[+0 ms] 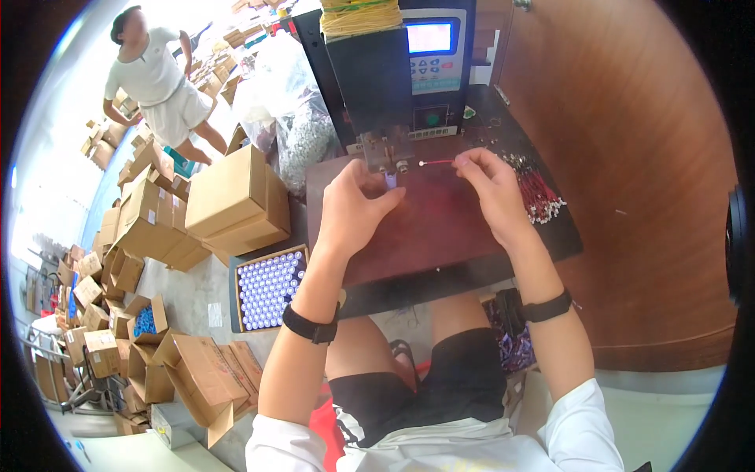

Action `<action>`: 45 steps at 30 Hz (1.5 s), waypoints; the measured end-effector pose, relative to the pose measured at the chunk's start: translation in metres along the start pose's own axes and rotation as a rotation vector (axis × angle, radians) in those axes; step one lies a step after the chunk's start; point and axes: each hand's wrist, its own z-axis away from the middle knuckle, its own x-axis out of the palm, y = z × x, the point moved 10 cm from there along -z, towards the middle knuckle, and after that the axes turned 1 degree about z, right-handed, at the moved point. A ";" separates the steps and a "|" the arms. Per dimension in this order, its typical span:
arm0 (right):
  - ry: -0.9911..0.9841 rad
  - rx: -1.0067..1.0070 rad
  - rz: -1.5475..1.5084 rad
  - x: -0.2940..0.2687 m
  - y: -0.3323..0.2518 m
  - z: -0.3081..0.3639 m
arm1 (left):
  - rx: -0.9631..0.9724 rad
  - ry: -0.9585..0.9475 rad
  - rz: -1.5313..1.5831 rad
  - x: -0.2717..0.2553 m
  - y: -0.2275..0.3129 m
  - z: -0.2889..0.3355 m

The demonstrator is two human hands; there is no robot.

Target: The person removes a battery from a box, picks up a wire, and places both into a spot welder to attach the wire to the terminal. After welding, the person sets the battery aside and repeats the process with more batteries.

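My left hand (351, 206) is closed round a small purple cylindrical battery cell (391, 182), mostly hidden by the fingers. It holds the cell under the head of a black bench machine (370, 82), close to the metal electrode tips (403, 167). A short red wire (437, 163) with a pale end is pinched between the thumb and fingertips of my right hand (489, 182). That pale end points left toward the tips, a small way from them. Both hands are above a dark red work mat (417, 232).
A heap of red wires with white connectors (543, 197) lies on the mat's right. Left of the table stands a tray of purple cells (271, 293). Cardboard boxes (236, 193) and a clear plastic bag (287, 118) fill the left side. Another person (161, 79) stands far left.
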 end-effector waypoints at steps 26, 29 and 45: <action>-0.117 -0.087 0.177 0.032 -0.006 -0.009 | 0.160 -0.036 -0.199 0.012 0.010 0.001; -0.108 -0.067 0.254 0.031 -0.007 -0.007 | 0.149 -0.047 -0.215 0.012 0.013 0.001; -0.050 -0.158 0.247 0.028 -0.006 -0.008 | 0.120 -0.042 -0.241 0.008 0.007 0.001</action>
